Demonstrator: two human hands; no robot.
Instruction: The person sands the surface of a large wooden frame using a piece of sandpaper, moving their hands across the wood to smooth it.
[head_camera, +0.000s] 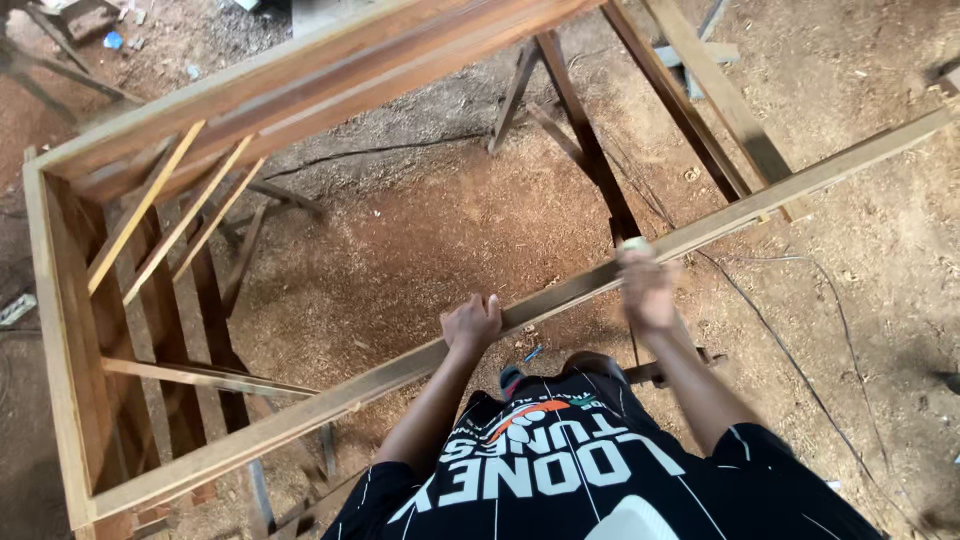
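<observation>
Nearest: left hand (472, 325) pressed down on the near rail of the long rectangular brown wooden frame (300, 415), fingers curled over its top edge. Just right along the same rail: right hand (648, 290), motion-blurred, fingers closed round a small pale block (634, 244), probably an abrasive pad. Best done with even strokes along the grain, steady bracing from the left hand, light pressure near the edge. Frame raised on dark wooden trestles (585, 140) above the sawdust-strewn dirt floor (420, 240); open centre, slanted pale slats (185, 215) at its left end, far rail reddish and smooth.
</observation>
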